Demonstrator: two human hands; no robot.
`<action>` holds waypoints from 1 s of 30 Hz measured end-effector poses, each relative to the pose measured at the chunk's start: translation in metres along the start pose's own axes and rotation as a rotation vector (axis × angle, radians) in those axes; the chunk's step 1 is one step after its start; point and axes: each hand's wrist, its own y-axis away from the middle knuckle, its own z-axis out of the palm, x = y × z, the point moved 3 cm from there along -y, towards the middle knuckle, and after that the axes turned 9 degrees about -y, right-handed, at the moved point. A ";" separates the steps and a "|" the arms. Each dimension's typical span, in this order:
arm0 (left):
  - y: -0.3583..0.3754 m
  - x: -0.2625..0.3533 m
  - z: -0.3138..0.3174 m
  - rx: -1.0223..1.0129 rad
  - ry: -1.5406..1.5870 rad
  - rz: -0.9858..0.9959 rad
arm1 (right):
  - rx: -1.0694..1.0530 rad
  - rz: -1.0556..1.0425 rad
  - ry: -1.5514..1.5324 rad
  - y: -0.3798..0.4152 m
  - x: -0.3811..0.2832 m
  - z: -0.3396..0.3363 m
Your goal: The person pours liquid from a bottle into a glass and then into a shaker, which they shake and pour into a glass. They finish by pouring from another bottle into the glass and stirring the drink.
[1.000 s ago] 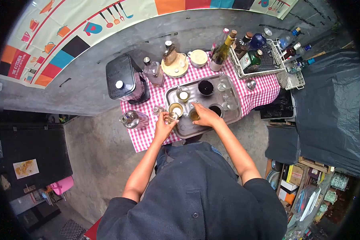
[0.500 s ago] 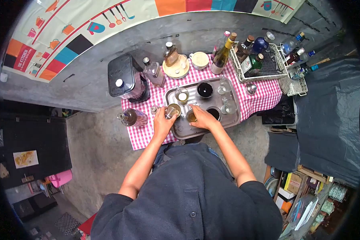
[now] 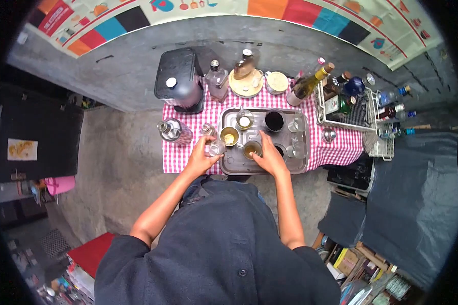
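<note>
My left hand (image 3: 201,159) is closed around a small clear glass (image 3: 217,148) at the left edge of the grey tray (image 3: 234,165). My right hand (image 3: 270,157) has its thumb and fingers round a glass of amber liquid (image 3: 252,149) on the tray. Between the hands, a cup with a yellowish content (image 3: 229,136) sits near the tray's left side. Behind it is a glass mug with something white inside (image 3: 244,121). A bowl of dark liquid (image 3: 274,121) stands further right, and a second dark one (image 3: 280,151) is partly hidden by my right hand.
A black-lidded container (image 3: 178,84) and clear bottles (image 3: 217,84) stand at the back left. Another bottle (image 3: 174,131) is on the checkered cloth (image 3: 175,160). At the right are a wine bottle (image 3: 308,87) and a wire basket of bottles (image 3: 347,121). Empty glasses (image 3: 296,148) stand on the tray's right.
The view has shifted, so the table sits further right. My left hand has moved the clear glass away from the cup with yellowish content, towards the tray's left edge. My right hand stays at the amber glass.
</note>
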 end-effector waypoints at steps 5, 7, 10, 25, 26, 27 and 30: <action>0.040 -0.028 -0.021 -0.014 0.261 -0.193 | 0.054 -0.024 -0.199 0.014 -0.033 -0.011; 0.055 -0.040 -0.032 0.012 0.290 -0.226 | 0.046 -0.088 -0.263 0.018 -0.047 -0.003; 0.072 -0.059 -0.044 0.084 0.332 -0.306 | -0.083 -0.082 -0.252 0.018 -0.061 0.025; 0.039 -0.138 -0.131 0.217 0.421 -0.314 | -0.123 -0.212 -0.212 -0.093 -0.191 0.098; 0.036 -0.143 -0.136 0.213 0.449 -0.300 | -0.090 -0.240 -0.174 -0.103 -0.198 0.101; 0.034 -0.146 -0.140 0.196 0.454 -0.287 | -0.057 -0.269 -0.134 -0.112 -0.204 0.105; 0.028 -0.151 -0.157 0.165 0.476 -0.274 | -0.079 -0.262 -0.148 -0.138 -0.204 0.127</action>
